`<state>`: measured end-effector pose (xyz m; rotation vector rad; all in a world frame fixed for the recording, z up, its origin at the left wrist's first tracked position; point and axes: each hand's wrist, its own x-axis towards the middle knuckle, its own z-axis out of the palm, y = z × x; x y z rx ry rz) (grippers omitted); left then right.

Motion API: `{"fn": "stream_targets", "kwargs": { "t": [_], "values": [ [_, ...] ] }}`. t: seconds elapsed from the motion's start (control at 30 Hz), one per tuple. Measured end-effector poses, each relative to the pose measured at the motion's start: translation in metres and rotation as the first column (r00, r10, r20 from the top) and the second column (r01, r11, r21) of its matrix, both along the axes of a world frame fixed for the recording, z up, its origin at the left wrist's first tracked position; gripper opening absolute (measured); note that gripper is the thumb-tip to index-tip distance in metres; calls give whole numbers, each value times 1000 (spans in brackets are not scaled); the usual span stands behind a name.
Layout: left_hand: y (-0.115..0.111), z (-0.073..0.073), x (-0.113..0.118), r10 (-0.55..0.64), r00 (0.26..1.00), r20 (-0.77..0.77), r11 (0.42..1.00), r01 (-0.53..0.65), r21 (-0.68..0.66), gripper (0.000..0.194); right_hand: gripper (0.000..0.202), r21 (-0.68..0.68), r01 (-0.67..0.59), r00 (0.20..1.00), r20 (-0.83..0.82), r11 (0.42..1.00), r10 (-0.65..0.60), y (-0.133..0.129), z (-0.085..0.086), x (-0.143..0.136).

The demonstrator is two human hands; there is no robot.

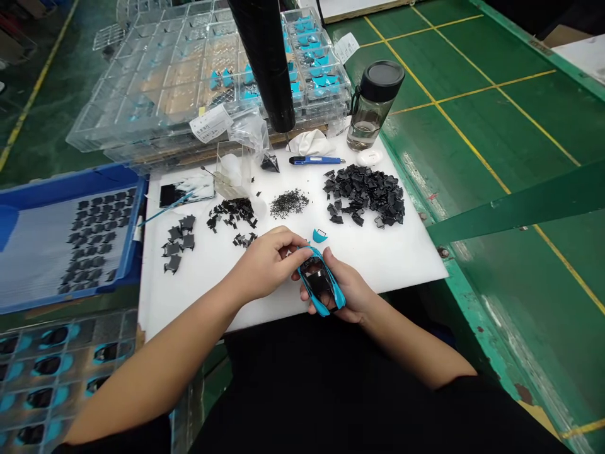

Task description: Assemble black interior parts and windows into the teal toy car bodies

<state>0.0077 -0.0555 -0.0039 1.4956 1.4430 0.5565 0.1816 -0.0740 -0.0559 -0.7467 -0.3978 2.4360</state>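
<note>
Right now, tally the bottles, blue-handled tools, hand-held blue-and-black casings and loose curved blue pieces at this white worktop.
Bottle: 1
Blue-handled tool: 1
Hand-held blue-and-black casing: 1
Loose curved blue piece: 1
Total: 4

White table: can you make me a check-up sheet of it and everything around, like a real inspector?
Surface: white table, loose parts in several piles
Job's things: blue-and-black piece in hand; small blue part and big pile of black parts beyond it
Clutter: lidded bottle, blue pen-shaped tool
Hands: right hand holds the piece; left hand touches its far end
Cables: cannot tell
Surroundings: blue bin at left, green floor with yellow lines
</note>
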Motion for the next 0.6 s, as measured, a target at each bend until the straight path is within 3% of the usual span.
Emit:
{"fn": "stream_targets", "kwargs": {
  "t": [0.1,0.2,0.27,0.33,0.47,0.6],
  "values": [
    [-5,7,-12,72,997,-18,995,-71,67,35,52,-6,-14,1000,-14,1000,14,-1,4,0],
    [-22,14,-47,272,958,-93,944,-246,221,38,51,-31,-8,1000,-8,1000,8,0,7,4],
    [-42,14,-77,452,872,-189,864,-375,335,34,49,-49,29,999,25,998,-28,2,8,9],
    [-66,9,-104,565,753,-339,804,-410,430,28,48,-57,72,996,61,996,-69,5,6,12],
    [-104,-14,-134,453,669,-590,889,-283,361,24,47,-61,97,994,54,993,-94,11,3,15],
    [-109,-30,-151,507,507,-697,862,-316,397,28,49,-45,85,994,72,995,-81,12,4,13]
  ]
}}
